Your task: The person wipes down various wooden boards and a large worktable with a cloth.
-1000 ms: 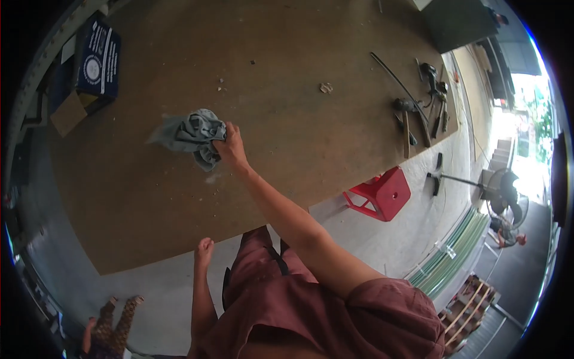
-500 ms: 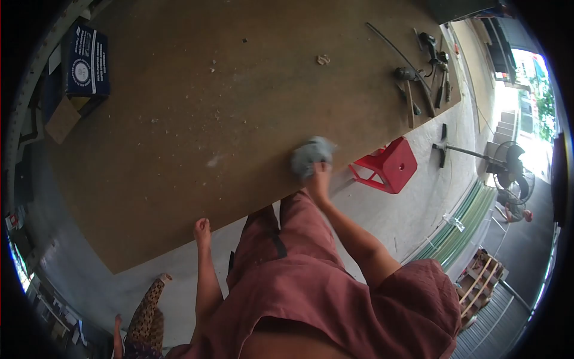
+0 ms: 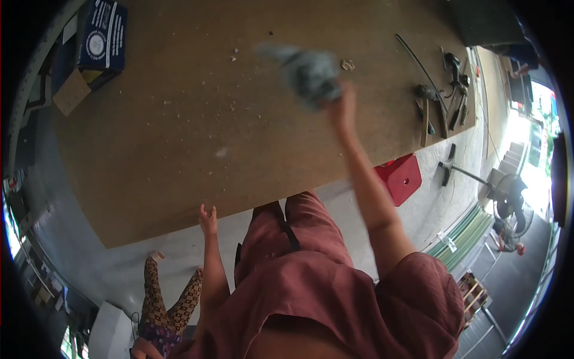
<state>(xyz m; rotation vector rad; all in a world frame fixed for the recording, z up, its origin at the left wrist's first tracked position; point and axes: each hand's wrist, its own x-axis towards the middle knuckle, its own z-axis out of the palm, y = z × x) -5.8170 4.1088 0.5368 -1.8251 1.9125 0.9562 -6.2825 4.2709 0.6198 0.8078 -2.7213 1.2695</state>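
Observation:
A crumpled grey rag (image 3: 311, 76), smeared by motion, is over the brown tabletop (image 3: 269, 143). My right hand (image 3: 342, 106) is closed on its near right side, with the arm stretched out; one end of the cloth trails off to the left. At the table's near edge is my left hand (image 3: 208, 219), fingers apart and holding nothing. Pale crumbs and small scraps (image 3: 221, 152) are scattered over the board, mostly left of the rag. A curled scrap (image 3: 347, 65) lies just to the right of it.
Several tools, a hammer (image 3: 424, 122) among them, lie at the right end. A blue box (image 3: 98, 45) stands far left. Below the right edge are a red stool (image 3: 403, 179) and a standing fan (image 3: 508, 197). A person in patterned trousers (image 3: 161, 299) is behind on the left.
My right hand has moved the rag from the near edge out toward the middle of the table. My left hand's fingers have spread. The person behind has come further into view.

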